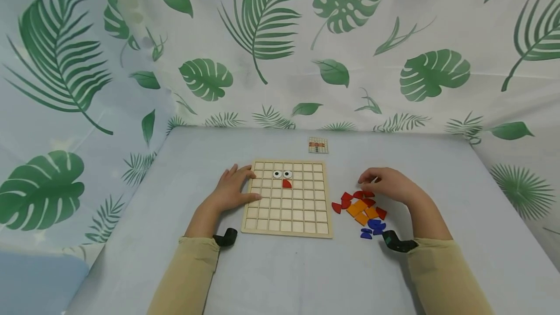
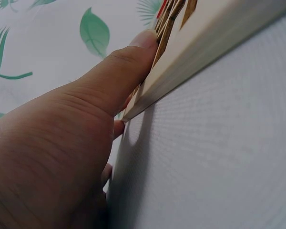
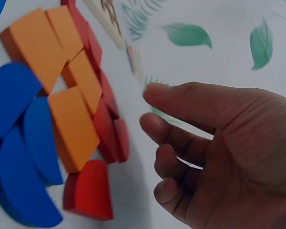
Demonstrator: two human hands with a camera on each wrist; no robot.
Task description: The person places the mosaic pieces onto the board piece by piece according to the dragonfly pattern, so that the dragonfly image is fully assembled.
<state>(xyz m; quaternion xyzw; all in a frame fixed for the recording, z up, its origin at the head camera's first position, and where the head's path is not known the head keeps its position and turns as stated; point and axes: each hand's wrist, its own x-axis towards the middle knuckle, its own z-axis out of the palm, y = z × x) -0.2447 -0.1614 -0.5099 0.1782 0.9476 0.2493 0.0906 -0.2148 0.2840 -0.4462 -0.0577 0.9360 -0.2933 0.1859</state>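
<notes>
A square wooden grid board (image 1: 286, 215) lies on the table. Two white eye pieces (image 1: 282, 174) sit side by side in its cells, with a red quarter-circle piece (image 1: 287, 184) just below the right one. My left hand (image 1: 230, 191) rests at the board's left edge, thumb on the top face and fingers spread near the far corner. In the left wrist view the thumb (image 2: 128, 59) lies over the rim. My right hand (image 1: 389, 184) hovers at the far side of a loose pile of pieces; its fingers (image 3: 155, 126) curl loosely, with nothing between them and the thumb.
The pile holds several red pieces (image 1: 381, 213), orange blocks (image 1: 361, 218) and blue half-rounds (image 1: 366, 236), right of the board. A small pattern card (image 1: 318, 145) lies behind the board. Leaf-printed cloth (image 1: 280, 96) rises along the table's back and sides.
</notes>
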